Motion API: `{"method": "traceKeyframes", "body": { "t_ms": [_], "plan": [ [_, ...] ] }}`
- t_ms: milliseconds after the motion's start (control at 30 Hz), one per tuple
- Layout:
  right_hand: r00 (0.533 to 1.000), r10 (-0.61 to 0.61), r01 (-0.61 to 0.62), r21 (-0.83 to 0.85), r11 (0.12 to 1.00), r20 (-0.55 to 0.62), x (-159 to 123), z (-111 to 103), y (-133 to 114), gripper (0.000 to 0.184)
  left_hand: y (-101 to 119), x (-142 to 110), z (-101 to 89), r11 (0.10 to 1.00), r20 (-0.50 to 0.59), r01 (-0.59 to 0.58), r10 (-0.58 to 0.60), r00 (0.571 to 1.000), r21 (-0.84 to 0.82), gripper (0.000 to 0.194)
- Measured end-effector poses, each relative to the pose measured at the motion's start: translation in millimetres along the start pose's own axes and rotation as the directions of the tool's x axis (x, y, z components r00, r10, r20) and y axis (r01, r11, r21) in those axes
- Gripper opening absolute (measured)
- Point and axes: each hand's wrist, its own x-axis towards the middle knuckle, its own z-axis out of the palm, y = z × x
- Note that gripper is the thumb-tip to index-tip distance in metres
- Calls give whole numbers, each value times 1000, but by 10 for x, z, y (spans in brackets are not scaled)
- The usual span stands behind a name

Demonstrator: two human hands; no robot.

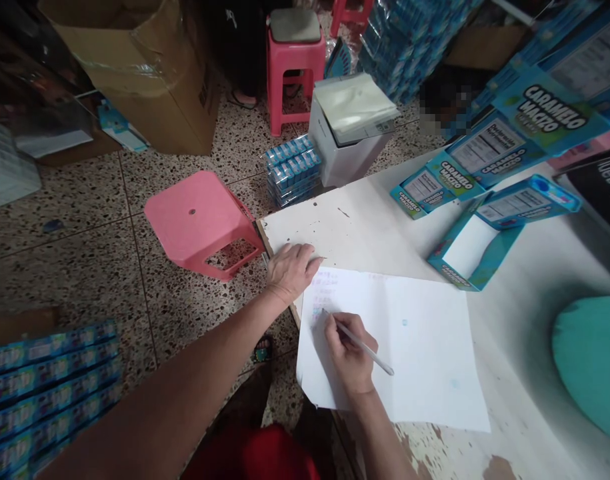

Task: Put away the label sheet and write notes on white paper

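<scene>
My right hand is closed around a slim pen, its tip touching the left part of a white sheet of paper. Small handwritten lines, too faint to read, run down the paper's upper left. Beyond the top left corner of the sheet, my left hand lies flat on the white table, fingers stretched out and holding nothing. An open blue carton marked "Caramelo Macizo" sits on the table behind the sheet.
More blue cartons pile up at the back right, near a turquoise round object. Beside the table's left edge stands a pink stool. On the floor are wrapped blue packs, a white bin and a cardboard box.
</scene>
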Motion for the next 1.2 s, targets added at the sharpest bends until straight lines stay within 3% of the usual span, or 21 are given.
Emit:
{"method": "traceKeyframes", "body": {
  "t_ms": [400, 600, 933, 1200],
  "plan": [
    [994, 94, -92, 34, 995, -51, -41, 13, 21, 27, 9, 17, -13, 1000, 34, 4, -4, 999, -4, 24],
    [990, 125, -115, 133, 985, -71, -53, 20, 63, 26, 18, 17, -35, 1000, 27, 5, -5, 1000, 5, 23],
    [992, 106, -103, 47, 994, -63, -14, 16, 24, 31, 13, 10, -17, 1000, 26, 7, -7, 1000, -15, 23],
    [983, 128, -128, 8, 992, -131, -26, 50, 30, 30, 14, 14, -16, 1000, 41, 12, -13, 999, 5, 24]
  ]
}}
